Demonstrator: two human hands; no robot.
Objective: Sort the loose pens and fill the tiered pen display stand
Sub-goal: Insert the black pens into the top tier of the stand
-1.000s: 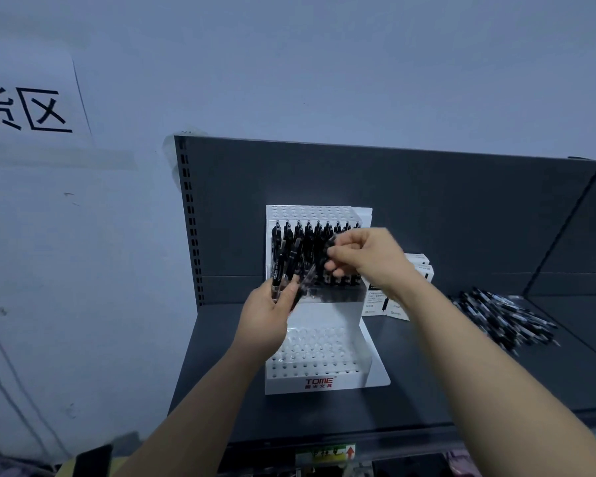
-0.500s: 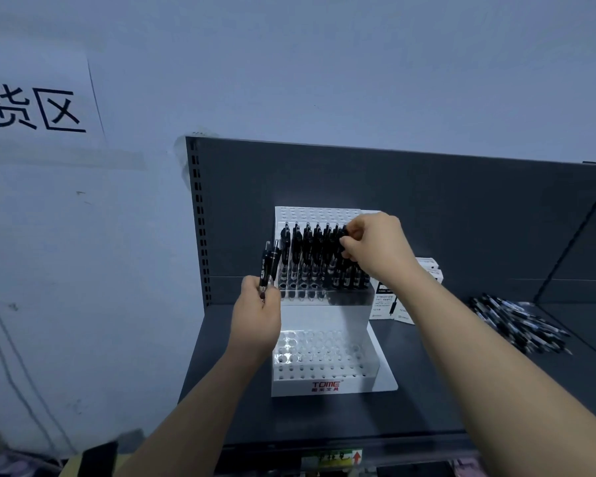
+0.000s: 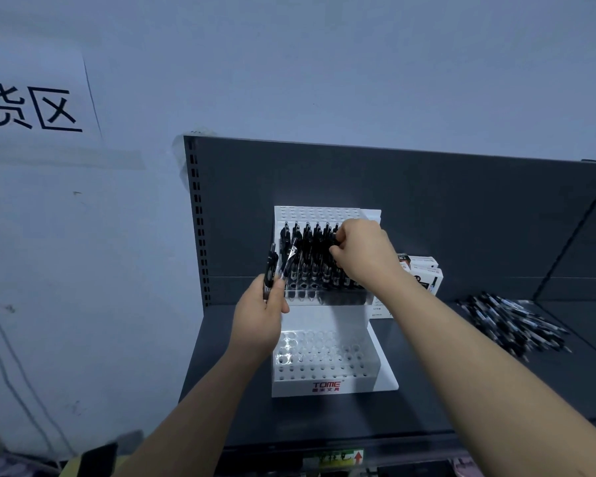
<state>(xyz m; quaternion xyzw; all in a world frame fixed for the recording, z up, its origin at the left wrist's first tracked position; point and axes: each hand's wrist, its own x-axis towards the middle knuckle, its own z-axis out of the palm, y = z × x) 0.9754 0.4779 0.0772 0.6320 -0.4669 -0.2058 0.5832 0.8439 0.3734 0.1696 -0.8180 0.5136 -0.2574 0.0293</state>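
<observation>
– While the left hand (image 3: 260, 315) grips its held pens (image 3: 270, 270), what is the right hand (image 3: 362, 259) doing?
– Its fingers are curled and pinch the top of the end pen (image 3: 335, 239), at the right of the far tier.
– How do the held pens stand?
– 2 of them, black, upright and slightly fanned, with their tops just left of the racked pens (image 3: 307, 259). The fist closes round their lower ends.
– And the racked pens?
– Black and upright, in close rows in the far, higher tier of the white TOME display stand (image 3: 324, 389). The near, lower tier shows rows of round holes.
– Where are the loose pens (image 3: 510, 325)?
– Heaped on the dark grey shelf (image 3: 427, 401), right of the stand and well apart from it.
– Anything else?
– White boxes (image 3: 424, 273) stand just behind the right wrist, against the shelf's back panel (image 3: 393, 187). At the far left, a paper sign (image 3: 31, 105) with large black characters is on the pale wall (image 3: 324, 63).
</observation>
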